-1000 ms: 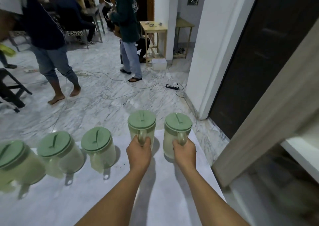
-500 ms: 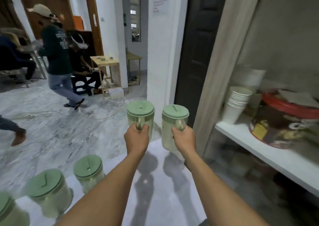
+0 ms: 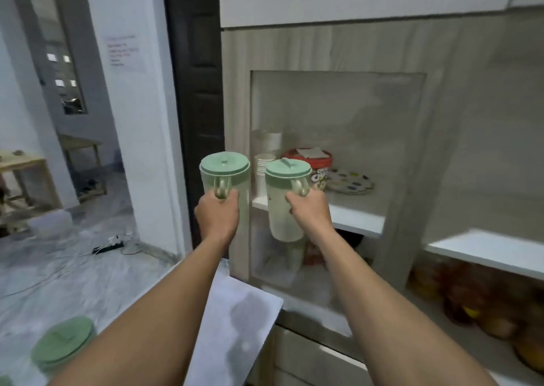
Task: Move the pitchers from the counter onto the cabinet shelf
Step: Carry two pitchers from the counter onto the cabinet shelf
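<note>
I hold two clear pitchers with green lids up in the air, in front of the cabinet. My left hand [image 3: 217, 212] grips the handle of the left pitcher [image 3: 225, 173], which hangs beside the cabinet's left wall. My right hand [image 3: 309, 210] grips the handle of the right pitcher [image 3: 284, 197], which hangs just in front of the white cabinet shelf [image 3: 357, 220]. Another pitcher [image 3: 63, 346] with a green lid stands on the white counter [image 3: 235, 321] at the lower left.
On the shelf stand a stack of white cups [image 3: 262, 164], a red-lidded tub [image 3: 319, 164] and a patterned plate [image 3: 350, 181]. A second white shelf [image 3: 488, 248] lies to the right, with fruit [image 3: 500, 312] below. A dark door [image 3: 195, 91] is left of the cabinet.
I have turned right towards the cabinet, carrying both pitchers higher and closer to the shelf. The counter and its pitchers have slid to the lower left of view.
</note>
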Available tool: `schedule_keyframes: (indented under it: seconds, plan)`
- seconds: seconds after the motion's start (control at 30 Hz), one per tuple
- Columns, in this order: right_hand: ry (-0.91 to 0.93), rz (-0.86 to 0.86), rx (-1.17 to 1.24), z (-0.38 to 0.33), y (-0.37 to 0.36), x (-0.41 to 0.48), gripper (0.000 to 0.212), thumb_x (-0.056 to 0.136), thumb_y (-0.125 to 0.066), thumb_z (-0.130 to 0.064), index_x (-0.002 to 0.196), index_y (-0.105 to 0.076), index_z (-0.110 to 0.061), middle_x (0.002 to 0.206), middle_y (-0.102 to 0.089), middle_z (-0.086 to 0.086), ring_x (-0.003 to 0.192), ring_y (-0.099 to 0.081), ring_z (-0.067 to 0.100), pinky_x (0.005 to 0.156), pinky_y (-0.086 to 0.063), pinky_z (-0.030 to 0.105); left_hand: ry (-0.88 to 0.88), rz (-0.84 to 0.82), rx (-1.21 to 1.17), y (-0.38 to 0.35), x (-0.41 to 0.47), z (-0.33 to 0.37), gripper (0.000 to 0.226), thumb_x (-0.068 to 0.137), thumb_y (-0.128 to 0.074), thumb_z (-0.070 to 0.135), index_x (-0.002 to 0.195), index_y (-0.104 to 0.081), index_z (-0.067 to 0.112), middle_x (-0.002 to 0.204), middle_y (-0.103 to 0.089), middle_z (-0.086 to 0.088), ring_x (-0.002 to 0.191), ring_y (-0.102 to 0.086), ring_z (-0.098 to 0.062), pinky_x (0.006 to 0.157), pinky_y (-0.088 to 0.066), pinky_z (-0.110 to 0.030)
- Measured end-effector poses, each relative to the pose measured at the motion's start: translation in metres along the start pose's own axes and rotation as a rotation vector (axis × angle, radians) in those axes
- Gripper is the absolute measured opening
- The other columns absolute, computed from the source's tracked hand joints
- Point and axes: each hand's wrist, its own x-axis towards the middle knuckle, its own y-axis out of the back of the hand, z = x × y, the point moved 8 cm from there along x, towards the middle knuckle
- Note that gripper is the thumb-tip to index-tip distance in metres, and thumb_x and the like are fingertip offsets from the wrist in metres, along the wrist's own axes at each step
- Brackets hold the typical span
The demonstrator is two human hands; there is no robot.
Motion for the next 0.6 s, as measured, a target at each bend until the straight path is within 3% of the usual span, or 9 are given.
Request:
schedule_keyframes:
  seconds: [0.1, 0.2, 0.27, 0.4, 0.6]
  plan:
    - [0.005, 0.096, -0.027, -0.013, 0.053, -0.015, 0.011, 0.078, -0.064, -0.024, 0.071, -0.065, -0.016, 0.069, -0.066, 0.004, 0.077, -0.070, 0.031, 0.065, -0.049, 0.034, -0.056, -0.054, -0.055, -0.017, -0.023, 0.036, 0.025, 0.083, -0.059, 0.029, 0.065, -0.060, 0.012, 0.062, -0.061, -0.003, 0.061, -0.057, -0.019, 0.060, -0.042, -0.032]
    - [0.016, 0.180, -0.056, -0.021, 0.099, -0.030, 0.012, 0.076, -0.064, -0.026, 0.069, -0.065, -0.016, 0.067, -0.067, 0.004, 0.077, -0.071, 0.033, 0.069, -0.055, 0.042, -0.102, -0.122, -0.083, -0.034, -0.049, 0.065, 0.025, 0.085, -0.060, 0.026, 0.065, -0.062, 0.012, 0.061, -0.060, 0.000, 0.058, -0.055, -0.012, 0.053, -0.039, -0.028]
    - [0.023, 0.249, -0.076, -0.028, 0.131, -0.043, 0.012, 0.075, -0.065, -0.025, 0.067, -0.065, -0.015, 0.066, -0.066, 0.005, 0.074, -0.070, 0.032, 0.072, -0.057, 0.046, -0.112, -0.182, -0.104, -0.048, -0.063, 0.079, 0.024, 0.084, -0.060, 0.027, 0.068, -0.064, 0.010, 0.060, -0.060, -0.001, 0.058, -0.056, -0.015, 0.051, -0.040, -0.027]
    - [0.037, 0.348, -0.106, -0.041, 0.191, -0.063, 0.017, 0.080, -0.065, -0.021, 0.077, -0.070, -0.004, 0.067, -0.065, 0.007, 0.064, -0.061, 0.023, 0.062, -0.048, 0.035, -0.147, -0.247, -0.148, -0.075, -0.086, 0.108, 0.027, 0.080, -0.059, 0.031, 0.069, -0.066, 0.009, 0.065, -0.065, -0.007, 0.067, -0.062, -0.028, 0.061, -0.049, -0.035]
    - [0.007, 0.513, -0.167, -0.041, 0.283, -0.094, 0.014, 0.078, -0.064, -0.026, 0.072, -0.067, -0.014, 0.069, -0.068, 0.006, 0.068, -0.064, 0.024, 0.064, -0.050, 0.036, -0.212, -0.386, -0.196, -0.114, -0.146, 0.152, 0.029, 0.082, -0.058, 0.028, 0.064, -0.062, 0.006, 0.059, -0.060, -0.003, 0.058, -0.054, -0.019, 0.054, -0.038, -0.032]
